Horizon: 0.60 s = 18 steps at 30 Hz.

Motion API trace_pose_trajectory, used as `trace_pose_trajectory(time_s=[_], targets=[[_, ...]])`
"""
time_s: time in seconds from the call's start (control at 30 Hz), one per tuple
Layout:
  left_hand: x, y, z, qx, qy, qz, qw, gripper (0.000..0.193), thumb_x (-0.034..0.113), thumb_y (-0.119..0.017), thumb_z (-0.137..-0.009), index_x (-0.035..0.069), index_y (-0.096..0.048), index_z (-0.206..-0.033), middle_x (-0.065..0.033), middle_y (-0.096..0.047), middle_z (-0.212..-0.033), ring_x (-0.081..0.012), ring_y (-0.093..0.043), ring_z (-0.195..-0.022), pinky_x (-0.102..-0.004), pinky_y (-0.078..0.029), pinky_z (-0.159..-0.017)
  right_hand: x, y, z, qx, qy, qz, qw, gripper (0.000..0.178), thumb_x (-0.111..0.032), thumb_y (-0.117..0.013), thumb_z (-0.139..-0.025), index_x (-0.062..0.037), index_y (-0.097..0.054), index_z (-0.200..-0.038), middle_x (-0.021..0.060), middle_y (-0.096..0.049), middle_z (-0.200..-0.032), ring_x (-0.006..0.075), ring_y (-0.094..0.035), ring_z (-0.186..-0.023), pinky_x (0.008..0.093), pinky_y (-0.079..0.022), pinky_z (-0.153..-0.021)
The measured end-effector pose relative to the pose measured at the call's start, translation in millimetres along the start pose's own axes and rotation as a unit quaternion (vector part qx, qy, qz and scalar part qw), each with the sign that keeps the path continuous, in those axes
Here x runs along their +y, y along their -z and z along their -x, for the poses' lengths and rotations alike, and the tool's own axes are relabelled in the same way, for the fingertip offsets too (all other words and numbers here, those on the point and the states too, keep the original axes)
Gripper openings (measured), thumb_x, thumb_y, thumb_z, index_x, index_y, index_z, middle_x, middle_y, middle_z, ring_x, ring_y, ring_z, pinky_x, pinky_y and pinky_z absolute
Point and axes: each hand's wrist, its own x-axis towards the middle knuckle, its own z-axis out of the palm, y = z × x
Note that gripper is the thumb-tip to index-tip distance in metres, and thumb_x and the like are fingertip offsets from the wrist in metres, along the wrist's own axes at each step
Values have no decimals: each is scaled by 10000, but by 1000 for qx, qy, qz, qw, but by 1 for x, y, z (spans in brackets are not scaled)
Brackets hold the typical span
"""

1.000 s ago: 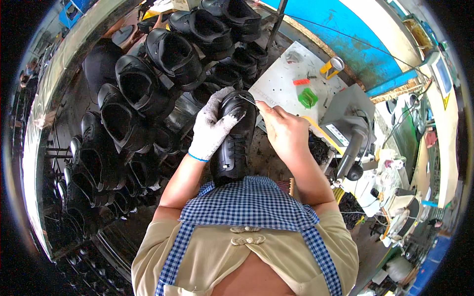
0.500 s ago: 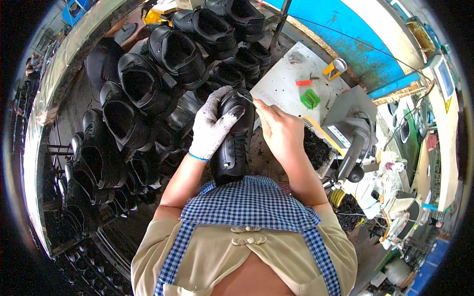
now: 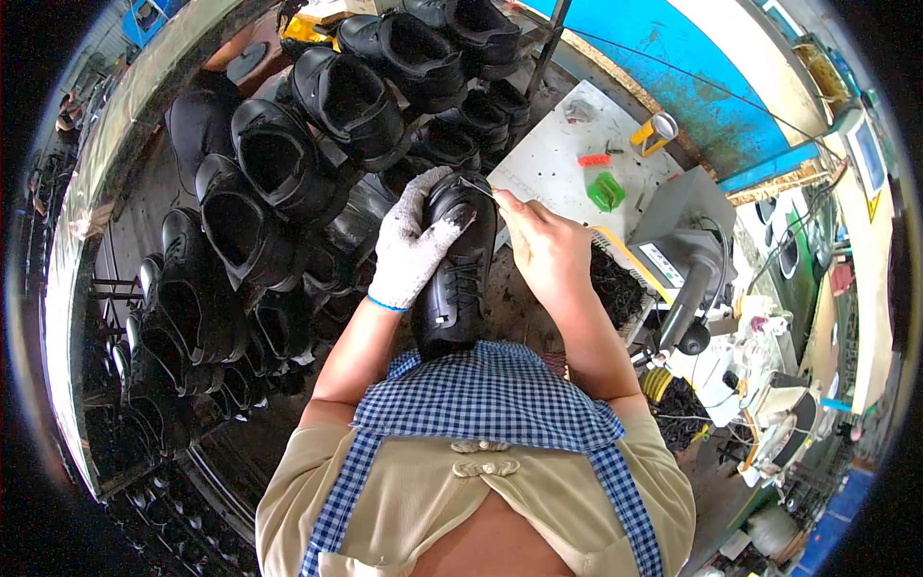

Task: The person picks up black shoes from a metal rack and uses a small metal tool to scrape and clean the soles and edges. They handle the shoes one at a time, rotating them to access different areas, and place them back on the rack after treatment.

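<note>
A black lace-up shoe (image 3: 452, 288) stands between my hands, its toe pointing away from me and its heel against the checked apron. My left hand (image 3: 411, 245), in a whitish knit glove with a blue cuff edge, is closed around the front part of the shoe, thumb across the upper near the toe. My bare right hand (image 3: 550, 245) is pinched at the right side of the toe. From its fingertips a thin light-coloured thing (image 3: 480, 188) reaches to the toe's edge; its kind is too small to tell.
Several black shoes (image 3: 351, 106) crowd a rack on the left. Far right of the shoe, a white tabletop (image 3: 548, 144) carries a green piece (image 3: 605, 192), a red piece (image 3: 593, 161) and a yellow-and-white cup (image 3: 654, 133). A grey machine (image 3: 687, 255) stands beside a bin of black scraps (image 3: 615, 288).
Almost nothing differs. The right hand stays pinched at the toe's right edge with only a tiny shift, and the left hand keeps its hold on the shoe.
</note>
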Motion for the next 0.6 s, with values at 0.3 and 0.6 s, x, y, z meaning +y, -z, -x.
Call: trace_pose_trajectory(time_s=[0.3, 0.6], targets=[[3, 1, 1, 12, -3, -21, 1000, 561, 240, -732, -827, 9, -534, -1298, -128, -656, -1161, -193, -621, -1083, -314, -472, -962, -8, -13, 4, 55, -34, -54, 996, 240, -139, -667, -871, -117, -667, -1110, 76, -632, -732, 280, -622, -600, 383, -497, -540], [2, 1, 2, 5, -5, -4, 1000, 564, 248, -729, -830, 2, -533, -1298, -127, -646, -1185, -198, -611, -1105, -321, -467, -971, -8, -24, 8, 111, -40, -115, 986, 217, -138, -654, -893, -111, -666, -1108, 95, -687, -809, 275, -658, -628, 378, -527, -569]])
